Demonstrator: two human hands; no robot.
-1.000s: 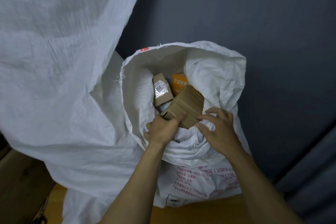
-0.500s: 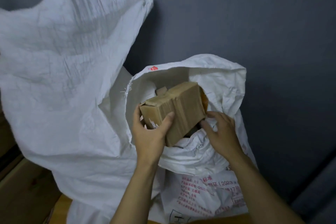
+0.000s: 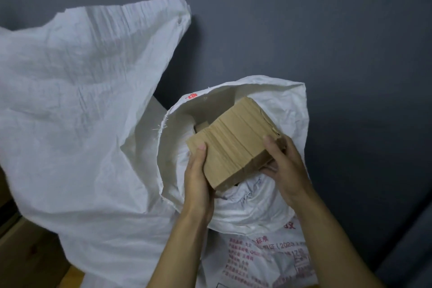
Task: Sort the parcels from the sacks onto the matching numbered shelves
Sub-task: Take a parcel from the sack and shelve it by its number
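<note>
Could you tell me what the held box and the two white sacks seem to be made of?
The box looks like matte brown cardboard: fine parallel ridges cross its top face. The open sack and the larger sack beside it look like white woven plastic, perhaps polypropylene: faint sheen, stiff creases, frayed threads at the open rim.

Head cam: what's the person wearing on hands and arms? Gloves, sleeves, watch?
Nothing visible: the left hand and right hand are ungloved, no rings seen. The left forearm and right forearm are uncovered down to the frame edge: no sleeves, watch or wristband.
</note>
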